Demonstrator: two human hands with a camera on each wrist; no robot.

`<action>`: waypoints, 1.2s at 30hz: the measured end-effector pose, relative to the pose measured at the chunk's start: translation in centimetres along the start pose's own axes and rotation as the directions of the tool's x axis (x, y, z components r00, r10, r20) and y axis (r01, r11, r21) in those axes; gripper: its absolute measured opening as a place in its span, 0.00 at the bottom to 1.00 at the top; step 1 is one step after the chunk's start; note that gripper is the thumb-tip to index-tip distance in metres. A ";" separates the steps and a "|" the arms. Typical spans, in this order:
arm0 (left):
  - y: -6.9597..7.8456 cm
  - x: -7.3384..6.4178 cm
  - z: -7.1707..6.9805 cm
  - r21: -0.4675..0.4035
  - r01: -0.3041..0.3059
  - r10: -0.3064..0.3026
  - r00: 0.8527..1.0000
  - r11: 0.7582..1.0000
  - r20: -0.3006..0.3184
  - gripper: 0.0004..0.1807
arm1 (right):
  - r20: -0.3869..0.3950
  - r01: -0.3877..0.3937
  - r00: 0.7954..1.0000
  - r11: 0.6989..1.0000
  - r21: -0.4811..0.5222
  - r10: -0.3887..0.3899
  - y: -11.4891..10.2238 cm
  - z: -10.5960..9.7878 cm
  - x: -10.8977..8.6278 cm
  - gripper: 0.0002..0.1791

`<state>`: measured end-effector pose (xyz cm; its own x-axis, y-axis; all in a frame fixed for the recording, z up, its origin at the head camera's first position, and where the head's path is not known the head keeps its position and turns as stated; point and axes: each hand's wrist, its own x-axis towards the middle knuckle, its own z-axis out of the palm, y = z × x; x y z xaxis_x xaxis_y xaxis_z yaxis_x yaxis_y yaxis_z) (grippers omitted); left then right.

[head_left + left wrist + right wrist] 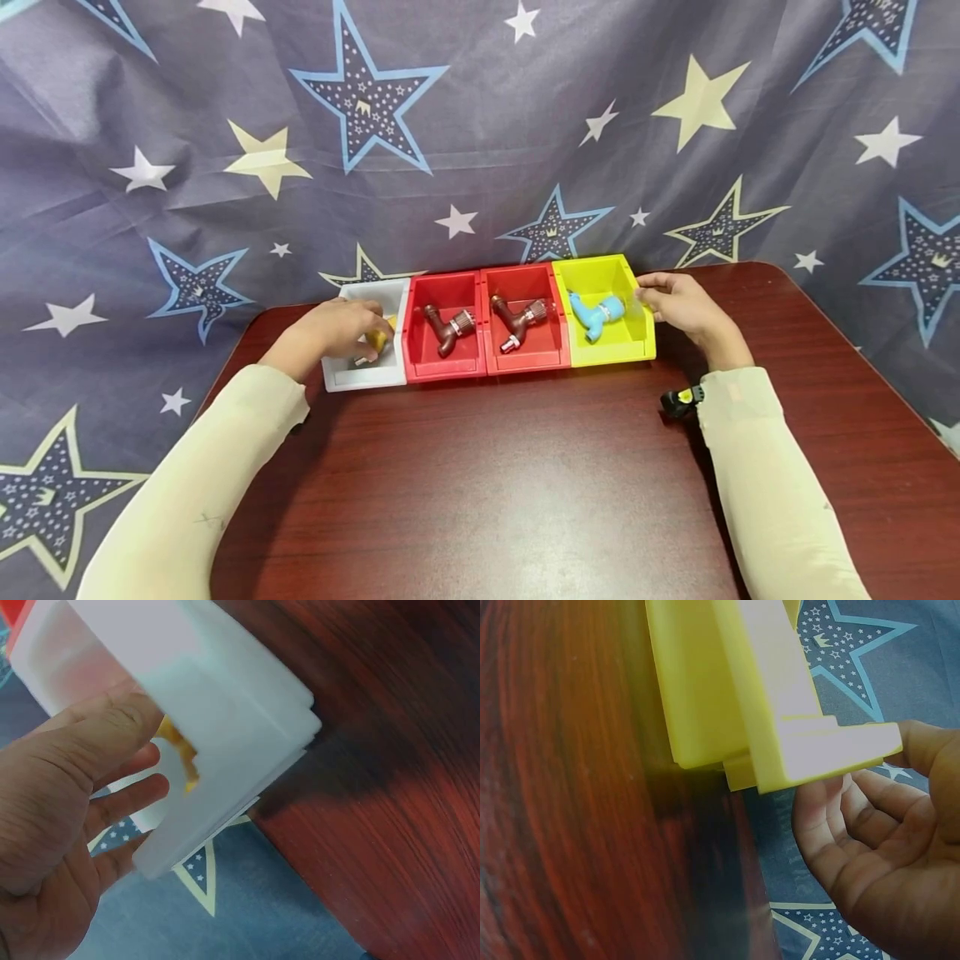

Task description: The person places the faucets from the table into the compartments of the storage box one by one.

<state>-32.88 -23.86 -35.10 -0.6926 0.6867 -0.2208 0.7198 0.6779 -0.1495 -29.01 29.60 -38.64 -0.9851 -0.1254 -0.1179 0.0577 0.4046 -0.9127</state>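
My left hand (pixel 341 327) reaches into the white bin (pixel 366 379) at the row's left end, fingertips right at a yellow tap (pixel 378 339) lying there. In the left wrist view the bin's wall hides the thumb tip, and I cannot tell whether thumb and index finger pinch the tap. At the other end, my right hand (pixel 686 304) holds the outer side of the yellow bin (pixel 611 353), thumb and curled fingers at its rim in the right wrist view. Inside that bin lies a light blue tap (pixel 597 315).
Two red bins (pixel 447 368) stand between the white and yellow ones, each with a brown tap (pixel 448 329) inside. The row sits at the far side of a dark red wooden table (pixel 487 483), before a star-patterned cloth (pixel 480 150). A black strap device (pixel 681 402) is at the right wrist.
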 end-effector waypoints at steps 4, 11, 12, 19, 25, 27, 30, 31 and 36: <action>-0.2 -0.2 0.1 -0.026 0.004 -0.006 0.998 1.000 -0.060 0.18 | -0.008 -0.003 1.000 1.000 -0.029 0.003 0.0 -0.2 -0.1 0.28; -0.3 -1.1 0.8 -0.047 -0.006 -0.004 0.979 0.999 -0.203 0.16 | -0.002 -0.006 1.000 0.997 -0.072 0.006 -0.1 -0.5 -0.2 0.30; -0.3 -1.2 0.8 -0.049 -0.012 0.001 0.975 0.999 -0.224 0.15 | -0.004 -0.003 1.000 0.997 -0.083 0.003 -0.1 -0.5 -0.2 0.30; -0.3 -1.8 0.6 -0.066 -0.043 0.018 0.938 0.997 -0.346 0.12 | -0.025 0.028 0.999 0.990 -0.136 -0.031 -0.5 -0.4 -0.4 0.28; 0.1 -2.1 0.5 -0.073 0.009 -0.036 0.925 0.997 -0.378 0.11 | -0.048 0.072 0.995 0.969 -0.237 -0.086 -0.9 -0.4 -0.4 0.27; 0.3 -2.1 0.4 -0.064 0.034 -0.057 0.917 0.997 -0.395 0.11 | -0.062 0.085 0.992 0.953 -0.291 -0.107 -1.2 -0.4 -0.6 0.28; 0.9 -1.8 0.0 -0.045 0.064 -0.077 0.896 0.997 -0.437 0.11 | -0.081 0.099 0.987 0.921 -0.377 -0.139 -1.8 -0.5 -0.9 0.28; 1.1 -1.7 -0.1 -0.042 0.067 -0.079 0.888 0.997 -0.454 0.11 | -0.086 0.104 0.985 0.910 -0.402 -0.151 -2.0 -0.5 -1.1 0.27; 3.0 -0.9 -0.7 -0.050 0.035 -0.056 0.849 0.998 -0.525 0.12 | -0.075 0.153 0.974 0.865 -0.478 -0.214 -3.1 -0.4 -1.7 0.28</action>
<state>-30.15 -22.26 -34.67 -0.6528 0.6833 0.3271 0.6922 0.7134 -0.1091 -27.55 28.94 -35.41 -0.9839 -0.1408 0.1101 -0.1787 0.7634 -0.6207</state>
